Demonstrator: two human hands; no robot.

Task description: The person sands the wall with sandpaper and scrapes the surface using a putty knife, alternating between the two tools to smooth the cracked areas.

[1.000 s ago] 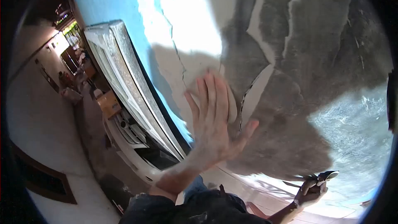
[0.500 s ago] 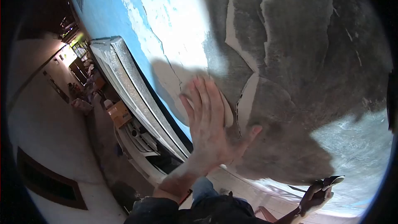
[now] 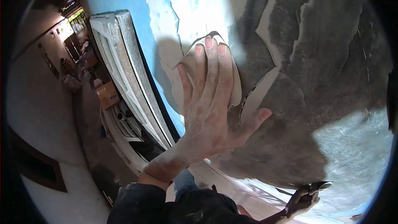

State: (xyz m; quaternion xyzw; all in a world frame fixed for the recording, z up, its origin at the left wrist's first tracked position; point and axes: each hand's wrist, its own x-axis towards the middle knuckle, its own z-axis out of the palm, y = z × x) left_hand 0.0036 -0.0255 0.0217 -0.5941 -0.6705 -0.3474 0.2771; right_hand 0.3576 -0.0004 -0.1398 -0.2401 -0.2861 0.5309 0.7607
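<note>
My left hand [image 3: 209, 116] lies flat on the wall with its fingers stretched upward and its thumb out to the right. Beneath the fingers is a thin beige sheet [image 3: 235, 85] with curved, uneven edges; the palm side is hidden. Around them the wall [image 3: 331, 58] shows blue paint, white patches and bare grey plaster. A jagged crack [image 3: 251, 93] runs just right of the sheet. At the lower right, my right hand [image 3: 302, 203] is closed around a dark scraper-like tool [image 3: 322, 186] with a shiny rounded end, near the wall.
A window frame with pale slats [image 3: 124, 66] juts from the wall at left. Beyond it are a cardboard box [image 3: 107, 94], part of a white vehicle [image 3: 120, 141] and a passage with piled items [image 3: 72, 81]. An opposite wall [image 3: 41, 99] stands far left.
My left hand has slid up the wall with the beige sheet, and the sheet's upper edge now shows past the fingertips. My right hand still grips the tool. The view has shifted slightly.
</note>
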